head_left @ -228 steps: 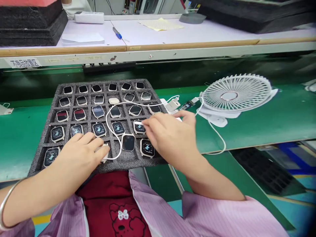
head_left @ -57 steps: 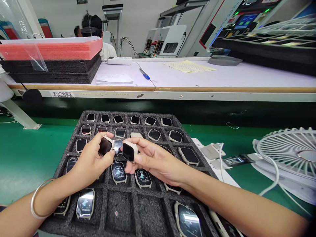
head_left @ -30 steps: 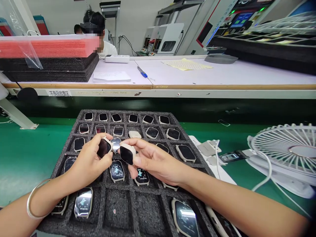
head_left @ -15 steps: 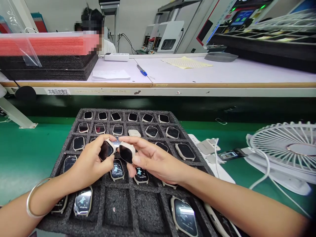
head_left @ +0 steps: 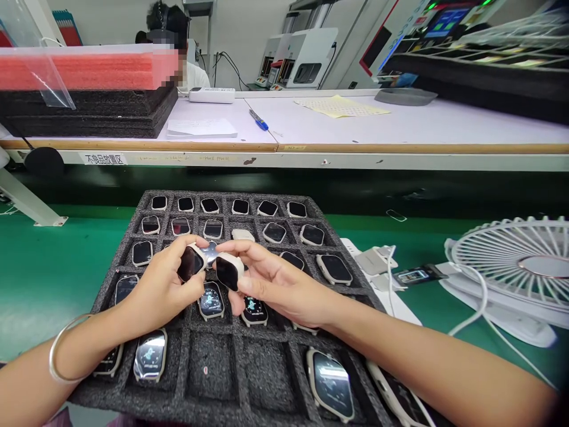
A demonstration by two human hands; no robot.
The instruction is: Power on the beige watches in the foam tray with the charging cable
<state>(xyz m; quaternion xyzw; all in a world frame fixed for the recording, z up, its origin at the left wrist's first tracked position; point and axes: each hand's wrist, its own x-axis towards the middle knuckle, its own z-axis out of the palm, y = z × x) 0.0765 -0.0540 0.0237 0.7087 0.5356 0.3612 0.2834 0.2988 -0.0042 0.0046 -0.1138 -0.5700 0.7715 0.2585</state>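
My left hand (head_left: 171, 281) is closed on a smartwatch (head_left: 191, 263) without a strap, its dark screen turned up. Close beside it, my right hand (head_left: 275, 279) grips a second smartwatch (head_left: 227, 271) with a pale case and a dark screen. The two watches are held tilted, nearly side by side, above the black foam tray (head_left: 269, 385). Many similar watches lie in the tray's compartments. Just below my hands, one watch (head_left: 211, 300) shows a lit face, as does another watch (head_left: 150, 354) at the tray's near left.
A white fan (head_left: 515, 267) stands at the right, with a white cable (head_left: 482, 296) running from it. Above the tray runs a shelf (head_left: 320, 133) bearing a blue pen (head_left: 258, 120), paper and stacked foam (head_left: 89, 110). Behind the shelf is another person (head_left: 195, 76).
The view has tilted and shifted slightly. Both hands keep their watches close together, with hardly any other movement.
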